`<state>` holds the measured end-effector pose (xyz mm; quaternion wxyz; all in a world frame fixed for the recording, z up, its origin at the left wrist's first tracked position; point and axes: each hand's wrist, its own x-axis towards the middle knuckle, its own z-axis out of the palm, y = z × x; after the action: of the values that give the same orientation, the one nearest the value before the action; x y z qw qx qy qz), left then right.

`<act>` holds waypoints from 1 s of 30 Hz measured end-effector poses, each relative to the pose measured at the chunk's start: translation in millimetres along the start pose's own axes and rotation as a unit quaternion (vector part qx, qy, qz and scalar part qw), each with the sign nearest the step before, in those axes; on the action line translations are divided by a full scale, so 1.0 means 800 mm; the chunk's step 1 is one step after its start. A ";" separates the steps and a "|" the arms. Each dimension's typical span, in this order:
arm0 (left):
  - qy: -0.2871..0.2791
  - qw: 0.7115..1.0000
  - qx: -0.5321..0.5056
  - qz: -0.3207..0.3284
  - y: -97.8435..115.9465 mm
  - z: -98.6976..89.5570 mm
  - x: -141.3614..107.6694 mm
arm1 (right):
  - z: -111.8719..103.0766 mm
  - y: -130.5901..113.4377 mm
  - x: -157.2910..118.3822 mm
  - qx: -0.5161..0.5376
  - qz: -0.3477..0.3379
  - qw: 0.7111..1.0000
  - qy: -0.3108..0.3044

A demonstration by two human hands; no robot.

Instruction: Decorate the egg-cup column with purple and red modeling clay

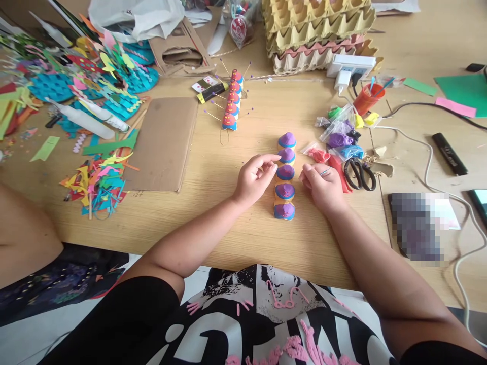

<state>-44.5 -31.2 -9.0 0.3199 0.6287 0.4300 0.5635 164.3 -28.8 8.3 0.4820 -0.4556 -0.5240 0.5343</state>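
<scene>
A row of egg-carton cups (pixel 284 191), coated with purple and blue clay, stands lengthwise on the table between my hands. My left hand (pixel 256 178) is on its left side, fingers loosely curled, with a gap between thumb and index finger. That index fingertip is at the second cup from the far end; whether it touches the clay I cannot tell. On the right side, my right hand (pixel 323 185) is closed around a thin light-blue stick (pixel 325 172), most of it hidden by the fingers. Farther off stands a similar red-and-blue row (pixel 232 101) with thin sticks poking out.
Bagged clay (pixel 340 139), scissors (pixel 359 175) and an orange cup (pixel 369 99) lie right of my hands. Egg cartons (pixel 319 30) and a power strip (pixel 352 63) are behind. Cardboard (pixel 163 144) and paper scraps (pixel 99 182) lie left, near another person's arm (pixel 26 233).
</scene>
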 end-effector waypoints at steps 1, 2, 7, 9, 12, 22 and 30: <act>-0.002 1.000 -0.002 -0.002 0.000 0.000 0.000 | 0.002 -0.002 0.000 -0.005 -0.003 1.000 0.004; -0.004 1.000 -0.004 -0.003 0.000 0.001 -0.001 | 0.003 -0.005 0.000 -0.006 -0.007 1.000 0.009; -0.017 1.000 -0.007 0.015 0.003 0.002 -0.002 | 0.005 -0.007 -0.002 -0.015 -0.019 1.000 0.005; -0.029 0.999 -0.010 0.032 0.005 0.001 -0.002 | 0.004 -0.005 -0.003 -0.026 -0.016 1.000 -0.005; -0.057 0.996 -0.009 0.061 0.009 0.002 -0.002 | 0.003 -0.008 -0.005 -0.047 -0.024 0.999 -0.015; -0.096 0.991 0.013 0.091 0.010 0.003 -0.003 | 0.014 -0.024 -0.013 -0.101 -0.055 0.993 -0.042; -0.094 0.992 -0.004 0.090 0.013 0.004 -0.003 | 0.019 -0.029 -0.013 -0.106 -0.066 0.990 -0.065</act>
<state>-39.3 -37.8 -1.6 0.3096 0.7137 0.3376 0.5300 151.0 -41.4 31.7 0.4301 -0.4326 -0.6369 0.4714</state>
